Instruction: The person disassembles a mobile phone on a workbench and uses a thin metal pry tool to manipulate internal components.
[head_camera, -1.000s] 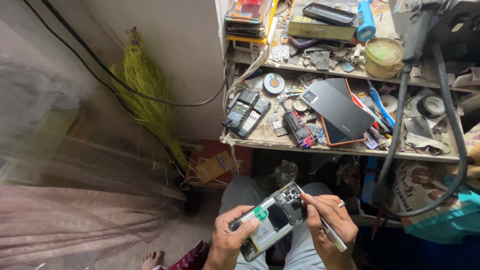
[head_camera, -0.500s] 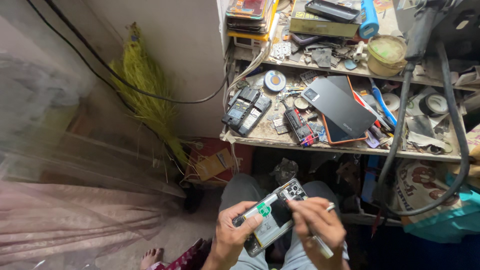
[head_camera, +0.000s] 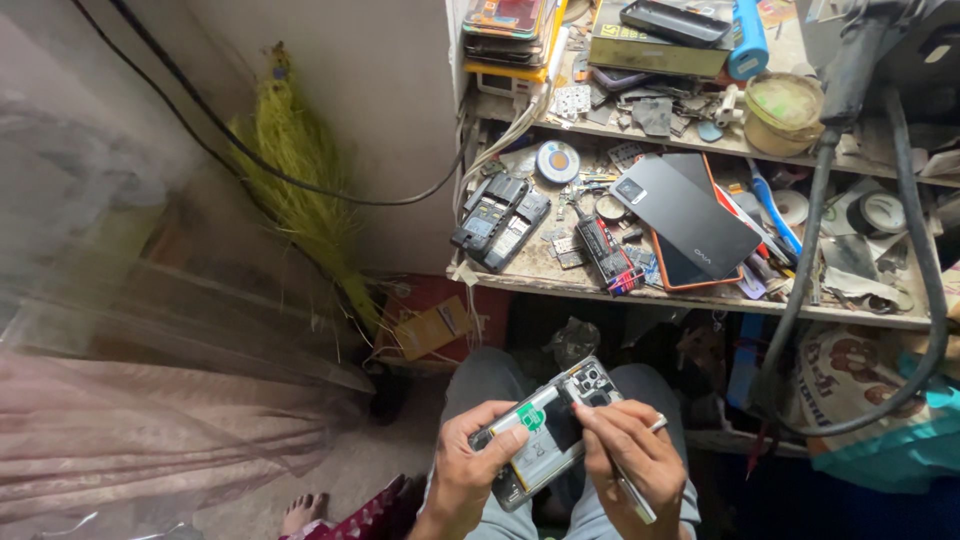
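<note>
An opened phone with its back cover off lies across my lap, its camera cluster pointing away from me and a green sticker on its battery. My left hand grips the phone's near end, thumb resting on the battery. My right hand holds a thin metal tool like a pen, with its upper end near the phone's right edge. The tool's tip is hidden behind my fingers.
A cluttered workbench stands just ahead, carrying a dark phone back cover, small keypad phones, tape rolls and loose parts. A thick black cable hangs at right. A straw broom leans against the wall at left.
The view has shifted slightly closer. My right hand has moved in over the phone's right side and the tool has swung with it; my left hand keeps its grip.
</note>
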